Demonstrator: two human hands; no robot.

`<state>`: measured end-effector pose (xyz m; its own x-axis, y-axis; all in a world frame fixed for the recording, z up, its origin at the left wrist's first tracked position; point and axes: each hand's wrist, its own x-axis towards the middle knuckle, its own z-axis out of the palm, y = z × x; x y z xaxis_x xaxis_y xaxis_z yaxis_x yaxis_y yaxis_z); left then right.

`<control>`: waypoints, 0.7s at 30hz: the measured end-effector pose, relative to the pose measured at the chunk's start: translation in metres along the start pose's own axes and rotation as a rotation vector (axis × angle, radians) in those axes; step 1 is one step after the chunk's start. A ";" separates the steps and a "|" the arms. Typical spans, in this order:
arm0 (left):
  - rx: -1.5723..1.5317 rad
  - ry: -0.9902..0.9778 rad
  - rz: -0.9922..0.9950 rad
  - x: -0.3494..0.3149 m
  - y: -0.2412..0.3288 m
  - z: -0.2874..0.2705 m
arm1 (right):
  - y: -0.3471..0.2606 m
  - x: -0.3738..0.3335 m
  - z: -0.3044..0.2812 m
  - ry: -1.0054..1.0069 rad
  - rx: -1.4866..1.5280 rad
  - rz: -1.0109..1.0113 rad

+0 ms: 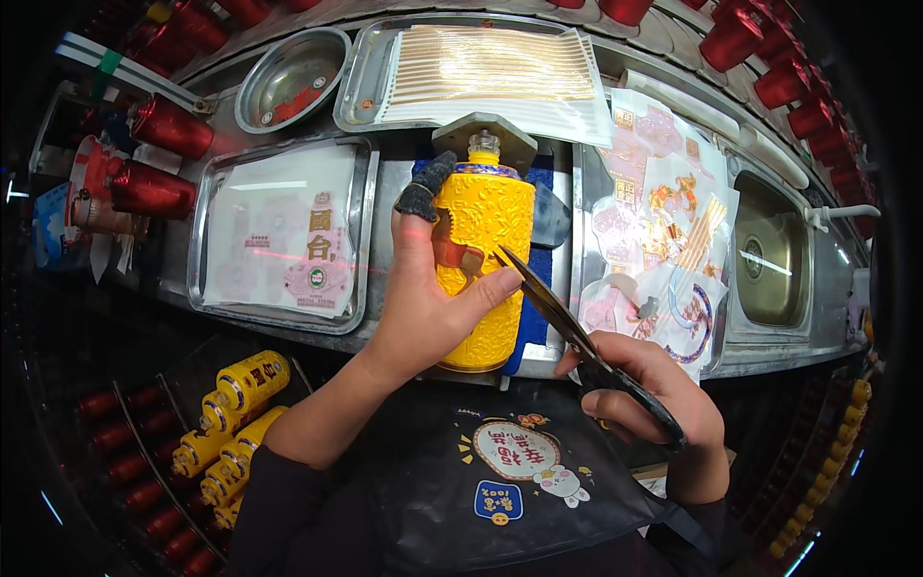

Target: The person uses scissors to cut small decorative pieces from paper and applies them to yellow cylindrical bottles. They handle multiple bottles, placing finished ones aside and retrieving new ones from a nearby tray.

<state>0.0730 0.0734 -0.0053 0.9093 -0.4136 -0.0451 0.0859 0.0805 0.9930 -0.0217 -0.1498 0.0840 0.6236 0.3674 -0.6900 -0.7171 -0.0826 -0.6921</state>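
A yellow embossed bottle (495, 212) with a blue-patterned shoulder and clear stopper lies with its neck pointing away from me. My left hand (413, 298) wraps its left side, thumb across the front, black covers on some fingertips. A reddish-brown patch (460, 255) shows on the bottle between thumb and fingers; I cannot tell what it is. In my right hand (654, 385) is a pair of black scissors (567, 327), fingers through the handles. Their tips reach the bottle's surface just beyond my left thumb. Under the bottle is a blue cloth (534, 317), and a metal bracket (519, 144) stands behind its neck.
A tray (361, 279) of printed label sheets lies left, another tray (351, 96) with gold-striped strips at the back. Decal sheets (663, 221) cover the right side beside a sink (769, 260). Red bottles (154, 188) and a metal bowl (288, 77) stand left; yellow bottles (250, 380) sit lower left.
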 end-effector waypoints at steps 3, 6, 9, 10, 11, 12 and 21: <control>0.057 0.010 -0.039 -0.001 0.001 -0.001 | 0.001 0.000 0.001 -0.004 0.011 -0.004; 0.059 0.013 -0.022 -0.001 -0.002 -0.002 | 0.004 0.000 0.000 -0.007 -0.008 -0.020; -0.011 -0.011 -0.019 -0.001 -0.002 -0.003 | 0.002 0.000 0.000 -0.011 -0.018 -0.027; -0.022 -0.007 -0.025 -0.001 -0.002 -0.002 | 0.002 0.000 0.000 -0.010 -0.016 -0.028; -0.033 -0.003 -0.030 -0.001 -0.001 -0.002 | 0.002 0.000 0.001 -0.005 -0.006 -0.029; -0.044 0.001 -0.035 -0.001 -0.001 -0.001 | 0.002 0.000 0.002 -0.001 0.003 -0.030; 0.008 0.028 0.005 -0.001 -0.008 -0.002 | 0.020 -0.002 0.014 0.234 -0.293 -0.195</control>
<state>0.0723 0.0751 -0.0134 0.9209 -0.3874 -0.0427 0.0778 0.0755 0.9941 -0.0420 -0.1398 0.0746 0.8170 0.1850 -0.5462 -0.4807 -0.3049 -0.8222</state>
